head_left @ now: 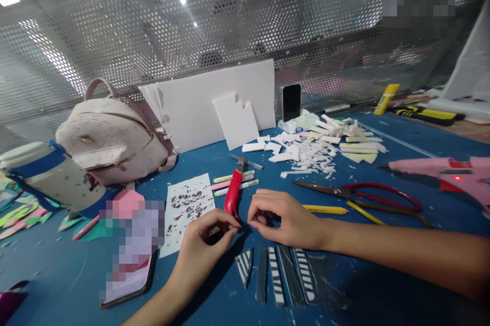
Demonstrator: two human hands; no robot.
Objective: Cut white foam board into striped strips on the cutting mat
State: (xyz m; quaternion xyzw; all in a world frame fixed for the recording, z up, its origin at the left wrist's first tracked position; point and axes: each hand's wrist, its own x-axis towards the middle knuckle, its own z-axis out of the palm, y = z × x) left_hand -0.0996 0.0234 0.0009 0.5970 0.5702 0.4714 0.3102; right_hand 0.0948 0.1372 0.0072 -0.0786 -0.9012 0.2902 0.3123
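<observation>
Head view. Left hand [209, 236] and right hand [285, 219] are low and centre on the blue table [401, 137], fingertips almost meeting. Both are pinched, thumb to forefinger. If a scrap sits between them, it's too small to make out. Something dark lies under the left fingers, unclear what.

The red cutter [232, 191] lies just beyond the fingertips, handle toward the hands and blade end pointing away. The striped strips [275, 272] lie in a row just below the hands, side by side, some dark, some black-and-white.

Judgement: this is fine pinch work close to the tabletop. It looks best done with both wrists resting low, the grip light and the fingertips short of the cutter. The forearms should stay off the strip row so it doesn't scatter.

Around:
- Paper sheet [187, 208] speckled with tiny coloured bits, just left of the cutter.
- Pastel sticks [235, 183] under and beside the cutter.
- Scissors [360, 196] with red handles, open, right of the right hand, with a yellow pencil [325, 209] between.
- Pink glue gun [444, 173] at far right, red light on. Possibly hot, and near the right forearm's path.
- White scraps [317, 150] piled behind.
- White board [214, 101] leaning on the mesh wall, a phone [291, 101] upright beside it.
- Backpack [111, 137] and a cup [49, 173] lying on its side, at left.
- A second phone [128, 254] flat near the left wrist, screen blurred. It crowds the left elbow.
</observation>
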